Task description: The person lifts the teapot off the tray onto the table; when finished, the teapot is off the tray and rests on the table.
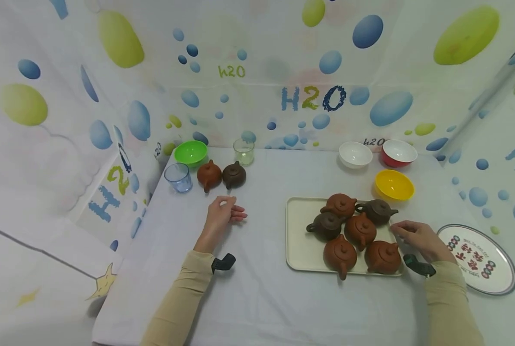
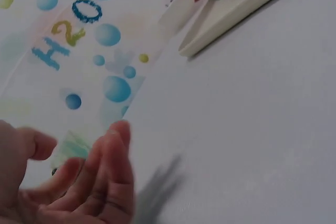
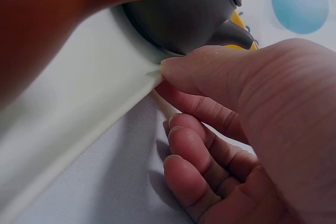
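A cream tray [image 1: 298, 230] carries several small clay teapots, some reddish-brown like the front one [image 1: 340, 254], others dark brown like the one [image 1: 376, 211] at its back right corner. My right hand [image 1: 419, 238] pinches the tray's right rim between thumb and index finger, its other fingers loosely curled below. In the right wrist view, the dark teapot [image 3: 184, 11] stands just beyond the thumb tip. My left hand [image 1: 223, 216] holds nothing, fingers relaxed. It is in front of a reddish-brown teapot [image 1: 209, 175] and a dark teapot [image 1: 234, 175] at the left.
Behind the left teapots stand a green bowl [image 1: 190, 153] and a clear glass [image 1: 244, 151], with a bluish glass [image 1: 178, 178] beside them. White [image 1: 355, 155], red-and-white [image 1: 398, 154] and yellow [image 1: 394, 185] bowls stand at back right. An oval plate [image 1: 478, 259] lies by my right forearm.
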Demonstrator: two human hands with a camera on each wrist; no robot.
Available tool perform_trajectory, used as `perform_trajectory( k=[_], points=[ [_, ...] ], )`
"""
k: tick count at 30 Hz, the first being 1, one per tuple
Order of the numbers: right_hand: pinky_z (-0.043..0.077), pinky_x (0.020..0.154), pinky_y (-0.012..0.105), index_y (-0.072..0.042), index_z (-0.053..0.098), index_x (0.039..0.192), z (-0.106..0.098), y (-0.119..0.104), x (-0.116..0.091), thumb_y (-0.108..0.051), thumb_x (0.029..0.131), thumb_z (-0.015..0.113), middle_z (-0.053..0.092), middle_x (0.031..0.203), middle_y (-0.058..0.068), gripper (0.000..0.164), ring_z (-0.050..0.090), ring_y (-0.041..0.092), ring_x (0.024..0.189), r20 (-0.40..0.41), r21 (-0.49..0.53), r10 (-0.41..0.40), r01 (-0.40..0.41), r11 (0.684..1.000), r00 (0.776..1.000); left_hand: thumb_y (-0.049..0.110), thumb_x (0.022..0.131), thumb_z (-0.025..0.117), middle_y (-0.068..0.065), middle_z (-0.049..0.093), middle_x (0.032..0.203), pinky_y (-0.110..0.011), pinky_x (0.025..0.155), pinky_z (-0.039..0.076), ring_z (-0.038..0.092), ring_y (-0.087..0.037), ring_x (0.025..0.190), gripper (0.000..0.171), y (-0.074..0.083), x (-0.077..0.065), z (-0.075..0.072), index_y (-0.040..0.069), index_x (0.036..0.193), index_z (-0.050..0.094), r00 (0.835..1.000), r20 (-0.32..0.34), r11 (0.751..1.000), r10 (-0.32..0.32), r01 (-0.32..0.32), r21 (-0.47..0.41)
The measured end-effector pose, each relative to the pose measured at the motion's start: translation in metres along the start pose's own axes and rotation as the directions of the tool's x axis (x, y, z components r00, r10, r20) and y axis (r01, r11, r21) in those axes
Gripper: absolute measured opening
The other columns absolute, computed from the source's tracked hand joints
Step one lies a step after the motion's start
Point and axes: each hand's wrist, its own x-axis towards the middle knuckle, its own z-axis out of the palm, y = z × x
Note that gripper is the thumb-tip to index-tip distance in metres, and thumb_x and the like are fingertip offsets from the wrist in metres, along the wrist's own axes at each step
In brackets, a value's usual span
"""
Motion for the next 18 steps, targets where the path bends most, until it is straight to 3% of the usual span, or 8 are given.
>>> perform_trajectory(
  k=[3, 6, 8, 10, 12, 18],
  points=[
    [0.050, 0.100, 0.044, 0.005, 0.047, 0.153, 0.000, -0.002, 0.001, -0.053, 0.111, 0.052, 0.053, 0.148, 0.033, 0.071, 0.053, 0.039, 0.124, -0.004, 0.024, -0.010, 0.010, 1.000, 1.000, 0.025, 0.113, 0.053, -0.020, 0.078, 0.114, -0.027, 0.076, 0.065, 0.080, -0.016, 0.083, 0.030, 0.005, -0.005, 0.007, 0.001, 0.132, 0.058, 0.984, 0.176, 0.995, -0.001, -0.016, 0.098],
    [0.050, 0.100, 0.043, 0.005, 0.047, 0.153, 0.002, -0.001, 0.002, -0.053, 0.111, 0.052, 0.052, 0.148, 0.032, 0.072, 0.052, 0.038, 0.124, 0.002, 0.037, -0.010, 0.010, 0.999, 1.000, 0.019, 0.113, 0.052, -0.023, 0.077, 0.116, -0.031, 0.079, 0.066, 0.080, -0.019, 0.088, 0.029, 0.010, -0.009, 0.016, -0.001, 0.133, 0.058, 0.934, 0.357, 0.983, -0.026, -0.040, 0.177],
    [0.050, 0.100, 0.043, 0.005, 0.047, 0.153, 0.002, 0.001, 0.003, -0.054, 0.110, 0.052, 0.052, 0.148, 0.032, 0.073, 0.052, 0.039, 0.124, 0.003, 0.034, -0.005, 0.004, 0.999, 1.000, 0.018, 0.113, 0.051, -0.024, 0.076, 0.118, -0.032, 0.081, 0.066, 0.080, -0.021, 0.093, 0.031, 0.014, -0.010, 0.024, -0.002, 0.136, 0.057, 0.897, 0.440, 0.979, -0.039, -0.053, 0.196],
    [0.050, 0.100, 0.043, 0.004, 0.047, 0.154, 0.002, 0.002, 0.003, -0.055, 0.110, 0.052, 0.053, 0.149, 0.032, 0.073, 0.053, 0.039, 0.125, 0.000, 0.026, 0.002, -0.002, 1.000, 1.000, 0.019, 0.114, 0.051, -0.025, 0.075, 0.120, -0.032, 0.082, 0.066, 0.081, -0.023, 0.096, 0.032, 0.018, -0.011, 0.033, -0.002, 0.138, 0.056, 0.873, 0.487, 0.978, -0.040, -0.067, 0.200],
    [0.050, 0.101, 0.043, 0.004, 0.047, 0.154, 0.001, 0.003, 0.003, -0.054, 0.111, 0.051, 0.052, 0.149, 0.032, 0.073, 0.053, 0.039, 0.125, -0.004, 0.025, 0.001, -0.001, 1.000, 1.000, 0.020, 0.114, 0.052, -0.026, 0.075, 0.122, -0.032, 0.083, 0.066, 0.081, -0.024, 0.097, 0.034, 0.022, -0.013, 0.041, -0.002, 0.140, 0.055, 0.859, 0.511, 0.978, -0.041, -0.071, 0.198],
    [0.050, 0.100, 0.043, 0.006, 0.049, 0.152, 0.000, 0.002, 0.003, -0.050, 0.112, 0.051, 0.051, 0.150, 0.034, 0.068, 0.053, 0.039, 0.124, -0.020, 0.017, -0.008, 0.008, 1.000, 1.000, 0.019, 0.113, 0.054, -0.025, 0.076, 0.118, -0.033, 0.083, 0.067, 0.081, -0.023, 0.095, 0.033, 0.023, -0.010, 0.056, -0.003, 0.137, 0.057, 0.845, 0.534, 0.978, -0.023, -0.091, 0.186]
  ],
)
